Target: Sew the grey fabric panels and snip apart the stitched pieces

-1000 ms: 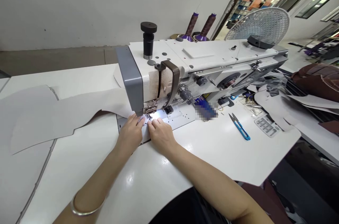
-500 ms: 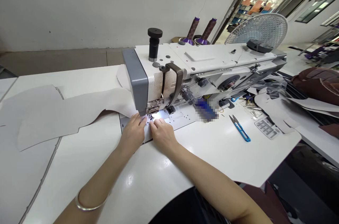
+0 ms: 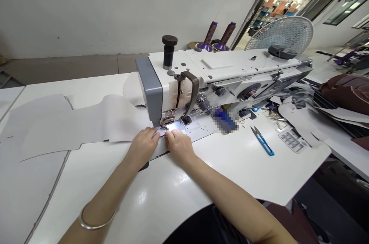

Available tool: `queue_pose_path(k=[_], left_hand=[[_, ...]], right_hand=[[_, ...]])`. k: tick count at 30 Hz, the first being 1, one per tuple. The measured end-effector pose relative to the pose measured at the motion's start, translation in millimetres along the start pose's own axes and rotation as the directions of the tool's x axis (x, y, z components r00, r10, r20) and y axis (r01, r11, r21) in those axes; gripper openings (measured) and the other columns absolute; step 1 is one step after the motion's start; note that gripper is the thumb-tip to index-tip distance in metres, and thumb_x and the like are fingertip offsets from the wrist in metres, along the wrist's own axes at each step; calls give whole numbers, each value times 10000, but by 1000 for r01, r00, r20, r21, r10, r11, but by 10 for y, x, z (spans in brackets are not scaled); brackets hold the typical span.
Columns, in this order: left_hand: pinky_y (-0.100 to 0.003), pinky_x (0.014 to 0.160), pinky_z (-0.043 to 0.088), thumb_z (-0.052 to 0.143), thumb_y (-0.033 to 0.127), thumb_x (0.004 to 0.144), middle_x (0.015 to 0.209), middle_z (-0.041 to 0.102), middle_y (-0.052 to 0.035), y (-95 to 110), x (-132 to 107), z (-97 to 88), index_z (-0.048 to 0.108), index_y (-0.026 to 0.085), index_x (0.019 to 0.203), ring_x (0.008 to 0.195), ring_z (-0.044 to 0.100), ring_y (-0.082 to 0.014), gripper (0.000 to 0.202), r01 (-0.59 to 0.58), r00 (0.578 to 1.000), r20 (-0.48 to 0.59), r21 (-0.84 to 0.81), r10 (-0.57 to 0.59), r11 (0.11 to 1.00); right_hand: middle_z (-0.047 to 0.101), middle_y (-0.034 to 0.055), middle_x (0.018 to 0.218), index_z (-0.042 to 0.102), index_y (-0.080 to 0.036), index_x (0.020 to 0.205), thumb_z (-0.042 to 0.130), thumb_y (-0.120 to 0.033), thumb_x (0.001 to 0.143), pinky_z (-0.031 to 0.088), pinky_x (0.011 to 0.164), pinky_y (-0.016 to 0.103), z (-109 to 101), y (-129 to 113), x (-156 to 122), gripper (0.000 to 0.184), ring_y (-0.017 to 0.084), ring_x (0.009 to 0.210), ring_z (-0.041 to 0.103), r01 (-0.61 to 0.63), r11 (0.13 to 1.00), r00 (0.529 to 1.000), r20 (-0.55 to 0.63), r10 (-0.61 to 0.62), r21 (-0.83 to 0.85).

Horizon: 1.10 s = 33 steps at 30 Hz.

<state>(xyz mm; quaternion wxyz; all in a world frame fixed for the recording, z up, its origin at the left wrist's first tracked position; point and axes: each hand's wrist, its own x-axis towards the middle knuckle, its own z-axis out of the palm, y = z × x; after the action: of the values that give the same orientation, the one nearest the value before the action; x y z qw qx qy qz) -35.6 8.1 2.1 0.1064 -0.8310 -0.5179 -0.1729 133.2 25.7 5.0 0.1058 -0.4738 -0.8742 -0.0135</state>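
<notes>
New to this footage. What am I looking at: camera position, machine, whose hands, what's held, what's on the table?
All views come from one camera worn on a person's head, looking forward and down. There is no robot: the bare left hand and right hand belong to the wearer. The white machine is a sewing machine, with two thread cones behind it. Both hands are close together by its lit needle area. The left hand rests on a pale sheet spread out to the left; the right fingertips are too near the needle parts to tell what they hold. On the white table, to the right, lie blue-handled snips.
</notes>
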Motion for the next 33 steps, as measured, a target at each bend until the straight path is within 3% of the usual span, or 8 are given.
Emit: queue_pose_path(k=[6,9,12,16,23,33], left_hand=[[-335,726,458,427,177,904,887,635,-84,57,13,38,628,150,812,804,514,-209,222,65,993,-99,-60,-71,996],[-315,726,453,417,142,901,857,630,-68,59,9,66,627,157,874,798,513,-196,212,80,991,-96,-128,-92,989],[-303,725,446,411,89,879,841,620,-60,68,5,71,632,171,942,802,508,-192,244,84,992,-81,-169,-98,982],[-310,704,435,415,44,836,843,605,-70,84,8,64,654,185,949,787,488,-203,300,98,993,-52,-123,-105,988],[-304,705,426,416,49,832,830,590,-72,87,17,49,662,186,954,781,478,-201,307,125,992,-4,-128,-127,984],[-334,697,421,369,137,883,892,577,-99,68,20,97,659,216,1035,815,493,-226,337,190,981,0,-120,-192,974]], right_hand=[[552,-9,779,618,-240,861,465,-234,944,242,541,242,-13,38,67,174,132,726,474,-36,975,998,-41,46,217],[596,-14,821,628,-224,860,498,-193,912,298,602,221,-22,44,125,143,124,755,514,-112,923,992,-19,128,368],[613,-19,803,622,-209,828,542,-178,864,309,614,223,-28,29,171,93,129,737,530,-214,886,975,36,219,412],[591,-15,762,597,-198,794,534,-211,865,271,567,237,-7,6,139,96,128,681,504,-242,919,969,30,245,312],[561,10,783,610,-222,937,416,-160,924,175,521,286,33,-15,-20,205,146,691,444,-8,998,999,-46,11,60],[543,23,789,597,-195,988,439,-181,929,181,519,299,30,-36,38,169,155,696,432,-2,1000,1000,-14,2,6]])
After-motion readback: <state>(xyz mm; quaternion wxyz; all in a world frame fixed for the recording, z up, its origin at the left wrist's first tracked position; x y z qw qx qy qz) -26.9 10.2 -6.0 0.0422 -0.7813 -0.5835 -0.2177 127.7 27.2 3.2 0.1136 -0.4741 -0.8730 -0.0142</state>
